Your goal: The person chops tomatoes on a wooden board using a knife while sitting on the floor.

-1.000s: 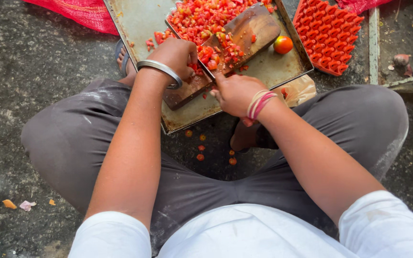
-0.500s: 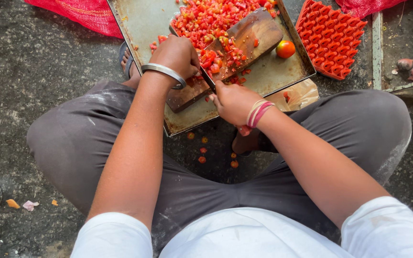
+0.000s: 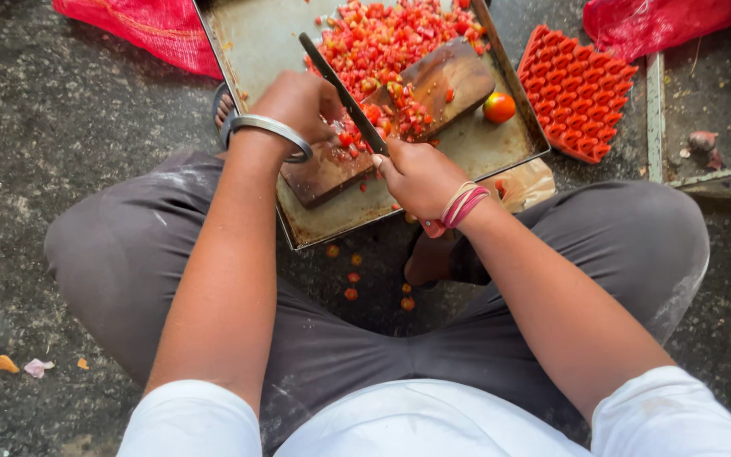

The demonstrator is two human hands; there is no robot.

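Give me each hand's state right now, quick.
Left hand: curled on the wooden cutting board, beside the chopped tomato.
Right hand: grip closed on the knife.

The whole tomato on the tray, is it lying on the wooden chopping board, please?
No, the whole tomato lies on the bare metal tray, just beside the right edge of the wooden chopping board.

The rough dark floor [image 3: 61, 110] carries a metal tray [image 3: 255, 42]; red mesh sacks [image 3: 150, 25] lie beside it, an orange moulded tray [image 3: 573, 93] to its right; tomato bits [image 3: 350, 278] lie scattered just below the tray.
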